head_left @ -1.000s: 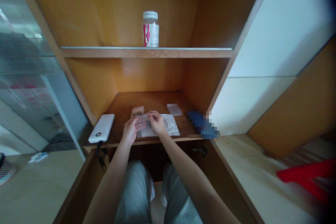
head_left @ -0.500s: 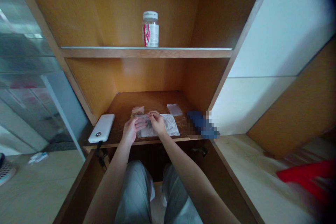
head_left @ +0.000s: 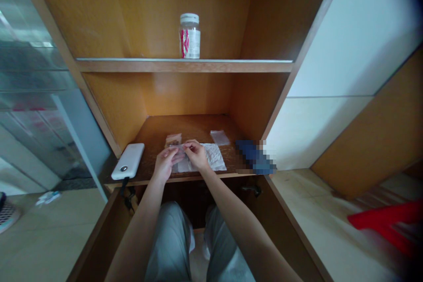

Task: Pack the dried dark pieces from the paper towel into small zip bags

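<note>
My left hand [head_left: 165, 161] grips a small clear plastic bag [head_left: 179, 149] between thumb and fingers. Its other side is pinched by my right hand [head_left: 195, 154], whose fingers are bent close to the bag's edge. Under both hands a white crumpled sheet [head_left: 215, 158], perhaps tissue or a wrapper, lies on the wooden shelf [head_left: 194, 122]. Just behind my left hand rests a small bag with brownish contents [head_left: 173, 139]. Farther right lies a flat clear zip bag [head_left: 220, 138]. What the held bag contains, if anything, I cannot make out.
A white power bank [head_left: 128, 161] with a dark strap lies at the shelf's left. On the right is a dark blue blurred object [head_left: 254, 157]. A white-capped bottle [head_left: 190, 37] stands on the upper shelf. An open cabinet door [head_left: 287, 224] flanks my legs.
My left fingers have closed in slightly over the clear bag, and the right fingertips have shifted a little left. Everything else stays in place.
</note>
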Demonstrator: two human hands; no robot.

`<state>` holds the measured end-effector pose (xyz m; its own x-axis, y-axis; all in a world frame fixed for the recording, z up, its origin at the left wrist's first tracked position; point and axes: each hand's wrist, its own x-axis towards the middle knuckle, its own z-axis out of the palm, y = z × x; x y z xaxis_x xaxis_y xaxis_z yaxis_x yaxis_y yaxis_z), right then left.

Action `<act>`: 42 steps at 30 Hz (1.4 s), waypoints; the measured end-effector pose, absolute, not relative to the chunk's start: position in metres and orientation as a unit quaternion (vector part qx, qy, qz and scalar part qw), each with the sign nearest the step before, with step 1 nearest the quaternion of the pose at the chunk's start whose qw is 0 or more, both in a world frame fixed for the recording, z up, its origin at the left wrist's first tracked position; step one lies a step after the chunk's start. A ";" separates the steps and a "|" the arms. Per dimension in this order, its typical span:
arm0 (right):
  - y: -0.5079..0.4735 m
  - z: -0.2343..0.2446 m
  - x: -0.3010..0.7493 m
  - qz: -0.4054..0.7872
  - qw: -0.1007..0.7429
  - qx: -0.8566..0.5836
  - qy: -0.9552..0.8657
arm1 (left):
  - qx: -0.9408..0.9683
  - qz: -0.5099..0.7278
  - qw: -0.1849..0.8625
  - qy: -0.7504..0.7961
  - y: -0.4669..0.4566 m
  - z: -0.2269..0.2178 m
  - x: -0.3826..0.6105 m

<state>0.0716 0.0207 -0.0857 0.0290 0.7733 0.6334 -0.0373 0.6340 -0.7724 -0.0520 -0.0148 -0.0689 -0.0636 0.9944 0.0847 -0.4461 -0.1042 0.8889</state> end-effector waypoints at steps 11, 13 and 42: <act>0.018 -0.084 0.072 0.305 0.641 -0.302 -0.636 | 0.394 0.633 0.551 0.375 -0.015 -0.068 -0.051; 0.018 -0.084 0.072 0.306 0.640 -0.303 -0.636 | 0.395 0.635 0.547 0.377 -0.014 -0.070 -0.051; 0.013 -0.081 0.071 0.286 0.615 -0.305 -0.669 | 0.402 0.640 0.528 0.386 -0.016 -0.068 -0.049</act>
